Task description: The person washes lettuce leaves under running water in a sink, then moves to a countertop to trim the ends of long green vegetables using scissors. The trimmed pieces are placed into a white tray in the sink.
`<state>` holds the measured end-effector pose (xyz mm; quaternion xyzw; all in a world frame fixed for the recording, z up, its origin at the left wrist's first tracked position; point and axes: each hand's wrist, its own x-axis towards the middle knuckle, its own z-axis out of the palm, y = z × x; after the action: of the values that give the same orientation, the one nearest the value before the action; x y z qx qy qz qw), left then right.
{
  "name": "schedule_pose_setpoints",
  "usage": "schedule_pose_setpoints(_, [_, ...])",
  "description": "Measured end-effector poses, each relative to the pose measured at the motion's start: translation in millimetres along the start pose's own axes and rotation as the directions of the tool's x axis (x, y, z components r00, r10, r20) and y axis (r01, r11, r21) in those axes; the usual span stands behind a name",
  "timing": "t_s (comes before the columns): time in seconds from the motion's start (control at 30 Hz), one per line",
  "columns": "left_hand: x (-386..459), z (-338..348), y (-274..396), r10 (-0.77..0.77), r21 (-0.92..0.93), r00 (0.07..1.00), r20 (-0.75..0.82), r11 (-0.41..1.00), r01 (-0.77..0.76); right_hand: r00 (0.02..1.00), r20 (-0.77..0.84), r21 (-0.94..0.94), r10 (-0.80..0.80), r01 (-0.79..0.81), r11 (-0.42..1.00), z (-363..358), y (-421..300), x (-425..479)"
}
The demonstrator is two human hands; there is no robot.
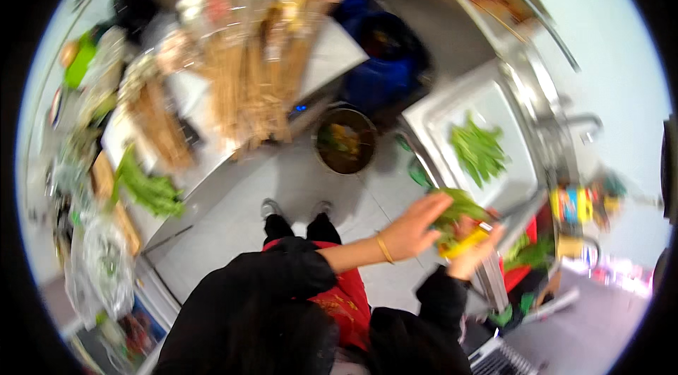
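Note:
Just off the front corner of the sink, both my hands are close together around a bunch of leafy greens [460, 207], blurred by motion. My right hand [473, 257] grips a yellow object [465, 243] against the lower side of the bunch; blur hides what kind of object it is. My left hand [416, 226], with a yellow band at the wrist, reaches in from the other side. Its fingers are stretched along the leaves, and whether they grip is unclear. More cut green leaves [478, 150] lie in the white sink basin [511, 105].
Bagged wooden skewers [249, 73] cover much of the white worktop [339, 52] to the left, with lettuce [148, 189] at its edge. A round bin [345, 141] with scraps stands on the floor by blue containers [378, 78]. A faucet [572, 121] overhangs the sink's far side.

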<state>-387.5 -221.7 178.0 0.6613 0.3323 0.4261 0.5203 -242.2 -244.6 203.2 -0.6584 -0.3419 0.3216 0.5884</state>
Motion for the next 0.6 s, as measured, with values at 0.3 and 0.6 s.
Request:
schedule_pose_setpoints(0.3, [-118.3, -159.9, 13.9, -0.347, -0.077, 0.841, -0.416, 0.935, 0.347, 0.852, 0.109, -0.793, -0.513, 0.385, 0.472, -116.8, -23.2, 205.4])
schedule_pose_setpoints(0.6, [-301.3, -456.8, -33.1, 0.323, 0.387, 0.310, -0.894, 0.210, 0.898, 0.914, 0.170, -0.441, -0.369, 0.406, 0.800, 26.7, 42.0, 161.7])
